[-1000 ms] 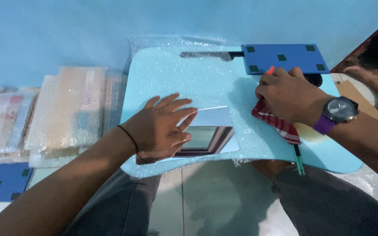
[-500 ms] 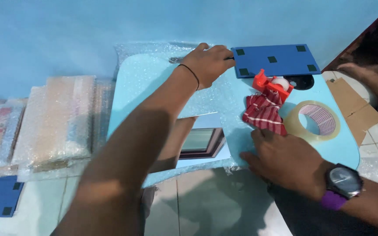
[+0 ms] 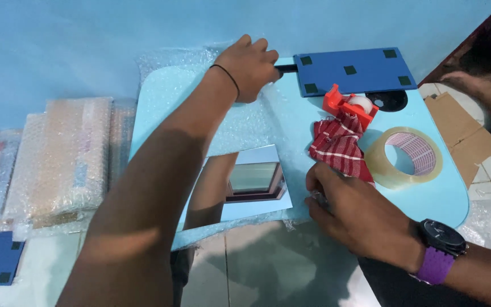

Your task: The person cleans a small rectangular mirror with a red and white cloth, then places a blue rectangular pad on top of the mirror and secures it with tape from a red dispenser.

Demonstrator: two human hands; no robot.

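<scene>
Little has shifted since the earlier frame — the left hand [image 3: 249, 63] remains at the far edge of the bubble wrap sheet [image 3: 240, 122], fingers curled together over a dark tool handle [image 3: 285, 69]. Right hand [image 3: 354, 219] stays at the near edge, fingertips pressed down on the wrap, just below the red checked cloth [image 3: 339, 149]. Mirror [image 3: 245, 185] lies left of those fingertips, on the wrap. Tape roll [image 3: 404, 156] sits right of the cloth — red dispenser [image 3: 348, 105] beyond it.

Home packing spot: bubble-wrapped stacks [image 3: 58, 159], tiled floor [image 3: 257, 267]
</scene>
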